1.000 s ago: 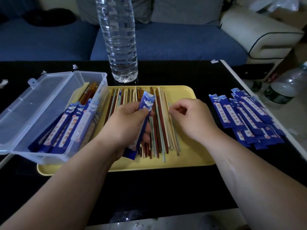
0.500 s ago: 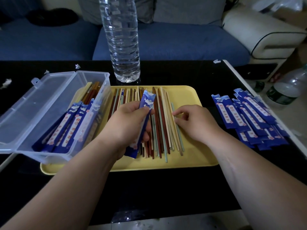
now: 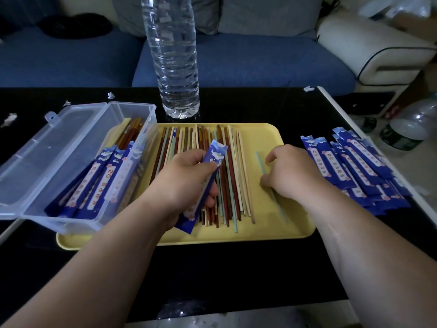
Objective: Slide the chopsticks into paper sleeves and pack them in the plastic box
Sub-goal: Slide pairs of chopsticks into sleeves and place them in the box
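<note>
My left hand (image 3: 186,178) grips a blue paper sleeve (image 3: 203,185) over the yellow tray (image 3: 267,138). Several loose chopsticks (image 3: 227,176), brown, cream and pale green, lie side by side on the tray. My right hand (image 3: 293,171) rests on the tray's right part with its fingers on one pale blue chopstick (image 3: 260,162) that lies apart from the pile. The clear plastic box (image 3: 71,166) stands open at the left and holds several sleeved chopsticks (image 3: 104,181). A stack of empty blue sleeves (image 3: 354,166) lies to the right of the tray.
A tall clear water bottle (image 3: 175,67) stands just behind the tray on the black table (image 3: 236,268). A blue sofa (image 3: 236,60) runs along the back. Another bottle (image 3: 411,126) lies on the floor past the table's right edge. Small paper scraps (image 3: 111,95) dot the back left.
My right hand has pulled one pale blue chopstick rightward, away from the pile onto the tray's bare part. My left hand keeps the sleeve in the same spot.
</note>
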